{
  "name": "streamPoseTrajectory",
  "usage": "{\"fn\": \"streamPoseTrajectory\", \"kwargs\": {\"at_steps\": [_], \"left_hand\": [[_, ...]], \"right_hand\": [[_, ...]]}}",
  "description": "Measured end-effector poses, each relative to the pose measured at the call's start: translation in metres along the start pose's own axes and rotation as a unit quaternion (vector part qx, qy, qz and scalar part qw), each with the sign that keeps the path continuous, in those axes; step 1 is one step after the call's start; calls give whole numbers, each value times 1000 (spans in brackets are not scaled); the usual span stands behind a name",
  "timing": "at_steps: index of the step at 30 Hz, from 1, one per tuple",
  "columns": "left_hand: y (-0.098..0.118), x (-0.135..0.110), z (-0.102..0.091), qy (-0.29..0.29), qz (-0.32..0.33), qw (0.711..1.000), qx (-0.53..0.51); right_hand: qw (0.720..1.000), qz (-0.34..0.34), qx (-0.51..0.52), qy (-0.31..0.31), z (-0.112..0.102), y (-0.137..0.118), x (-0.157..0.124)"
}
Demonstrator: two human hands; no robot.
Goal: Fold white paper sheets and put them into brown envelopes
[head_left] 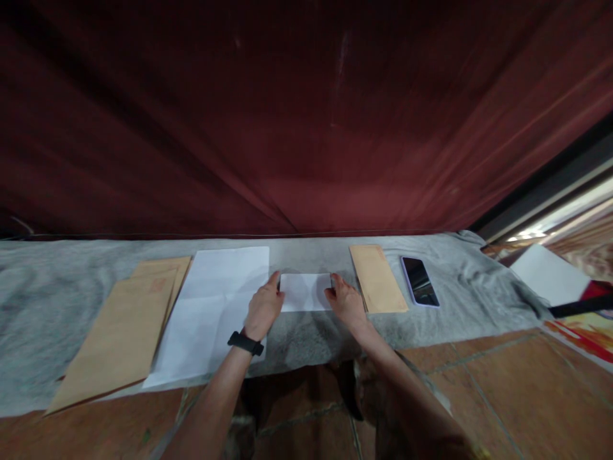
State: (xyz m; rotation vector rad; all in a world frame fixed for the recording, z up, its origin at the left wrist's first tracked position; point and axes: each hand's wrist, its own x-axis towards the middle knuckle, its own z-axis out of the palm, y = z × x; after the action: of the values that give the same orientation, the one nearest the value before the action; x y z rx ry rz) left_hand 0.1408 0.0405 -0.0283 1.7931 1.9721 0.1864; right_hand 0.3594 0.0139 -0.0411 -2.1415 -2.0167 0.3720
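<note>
A white sheet of paper, folded into a narrow strip, lies in front of me on the grey cloth. My left hand, with a black band on the wrist, pinches its left end between thumb and fingers. At the opposite end, my right hand grips the strip the same way. Larger white sheets with crease lines spread out left of my left hand. Just beyond my right hand is a small stack of brown envelopes.
Large brown envelopes overlap at the far left. A phone in a pale purple case rests right of the small envelopes. Dark red fabric rises behind the cloth. A white box-like object stands at right, above floor tiles.
</note>
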Motion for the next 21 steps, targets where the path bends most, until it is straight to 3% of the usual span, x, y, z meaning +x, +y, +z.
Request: {"fn": "streamPoseTrajectory", "kwargs": {"at_steps": [9, 14, 21], "left_hand": [[5, 3, -3, -13, -3, 992, -124], [11, -4, -2, 5, 0, 999, -36], [13, -16, -2, 10, 3, 999, 43]], "right_hand": [[999, 6, 36, 26, 3, 7, 5], [998, -30, 16, 48, 3, 4, 3], [982, -164, 59, 73, 19, -15, -9]]}}
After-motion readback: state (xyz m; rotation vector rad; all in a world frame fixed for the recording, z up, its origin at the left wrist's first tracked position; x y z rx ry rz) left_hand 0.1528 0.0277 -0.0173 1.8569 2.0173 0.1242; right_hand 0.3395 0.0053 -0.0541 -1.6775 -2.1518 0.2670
